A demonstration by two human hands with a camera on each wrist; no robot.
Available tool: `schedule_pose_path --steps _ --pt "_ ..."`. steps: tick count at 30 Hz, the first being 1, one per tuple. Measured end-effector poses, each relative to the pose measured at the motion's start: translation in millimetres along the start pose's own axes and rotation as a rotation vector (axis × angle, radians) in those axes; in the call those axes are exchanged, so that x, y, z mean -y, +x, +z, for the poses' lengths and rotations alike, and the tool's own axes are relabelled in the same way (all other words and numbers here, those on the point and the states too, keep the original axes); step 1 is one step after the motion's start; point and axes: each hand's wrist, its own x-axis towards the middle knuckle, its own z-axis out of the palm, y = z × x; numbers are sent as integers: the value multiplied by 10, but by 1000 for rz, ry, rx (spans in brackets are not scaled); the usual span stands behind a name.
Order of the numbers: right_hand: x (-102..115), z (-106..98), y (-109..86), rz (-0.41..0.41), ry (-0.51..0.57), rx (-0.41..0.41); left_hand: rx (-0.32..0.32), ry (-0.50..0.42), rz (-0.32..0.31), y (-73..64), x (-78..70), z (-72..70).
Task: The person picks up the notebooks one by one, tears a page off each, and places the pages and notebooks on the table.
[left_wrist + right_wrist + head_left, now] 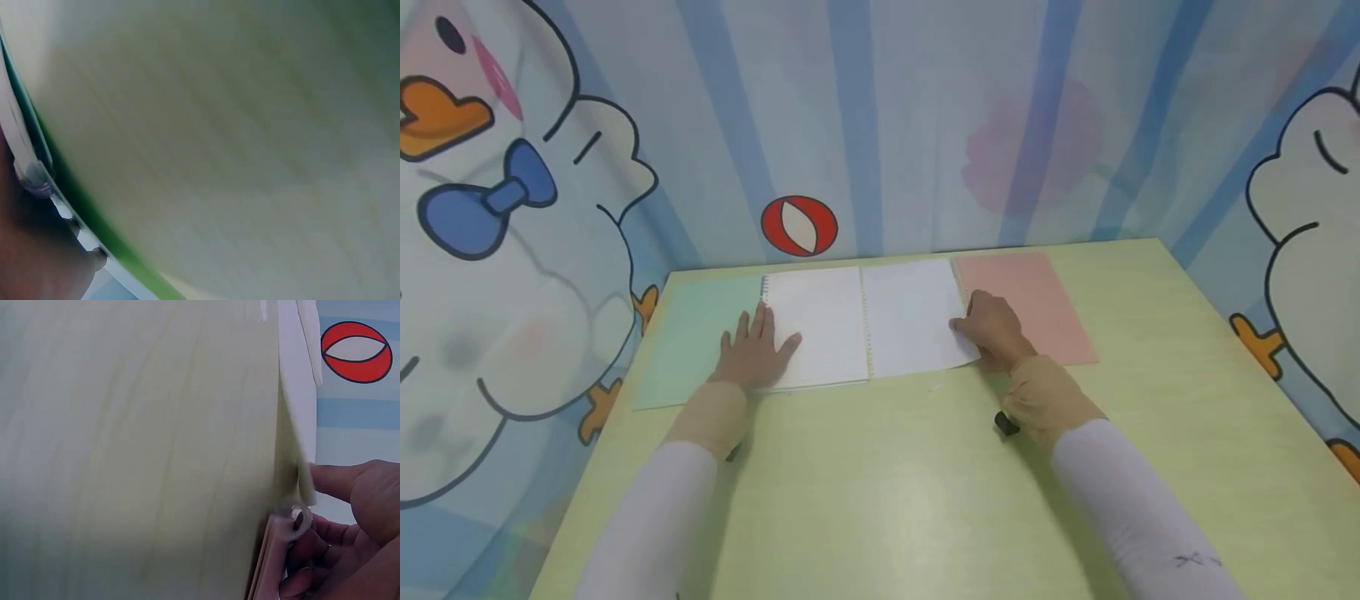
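Observation:
A spiral notebook lies near the table's back edge, with a mint-green sheet (696, 333) on its left and a lined white page (820, 333) on its right. My left hand (754, 354) rests on it with spread fingers, across the spiral binding. Beside it another white page (913, 308) meets a pink sheet (1026, 292) along a second ring binding. Near that binding, my right hand (994, 327) pinches the white page, whose near corner lifts a little. From the right wrist, the thumb (340, 480) shows against the page edge, with curled fingers by the rings (301, 519).
The pale yellow-green table (887, 500) stretches toward the person and off to the right. Behind it stands a blue striped backdrop (910, 125) with cartoon birds and a red ball (799, 226). A small black device (1006, 423) hangs under the right wrist.

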Motion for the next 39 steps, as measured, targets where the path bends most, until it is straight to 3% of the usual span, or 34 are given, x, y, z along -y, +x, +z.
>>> schedule_pose_path --steps 11,21,29,35,39 --pt "-98 -43 1 31 -2 -4 -19 -7 7 -93 -99 -53" --pt "-99 -65 -7 41 40 54 -11 14 -5 -72 -72 -40" --pt "-97 -66 -32 54 51 50 -33 -13 9 -159 -151 -126" --pt "-115 -42 -41 58 110 74 -56 -47 16 -101 -68 -95" --pt "-94 -72 -49 44 183 84 -163 -62 -20 -94 102 -137"
